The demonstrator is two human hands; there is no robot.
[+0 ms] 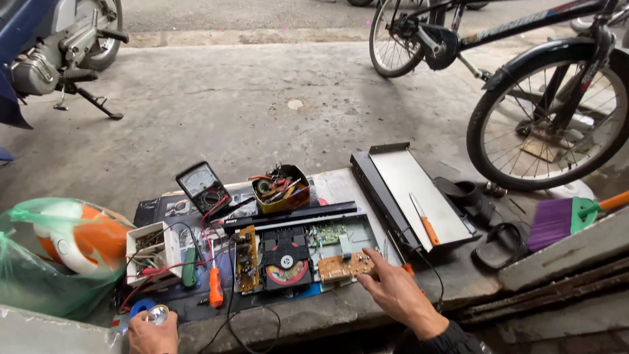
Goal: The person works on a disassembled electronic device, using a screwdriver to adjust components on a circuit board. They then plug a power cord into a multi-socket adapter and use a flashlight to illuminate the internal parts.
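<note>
While two hands (275,314) work, one disc player (295,252) lies open.

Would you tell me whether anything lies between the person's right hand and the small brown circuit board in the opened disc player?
Nothing visible does. The right hand reaches in from the right and its fingertips already rest on the brown circuit board. The orange screwdriver lies well off to the left.

A green plastic bag (39,262) at far left; a black multimeter's white dial (198,179) mid-bench
</note>
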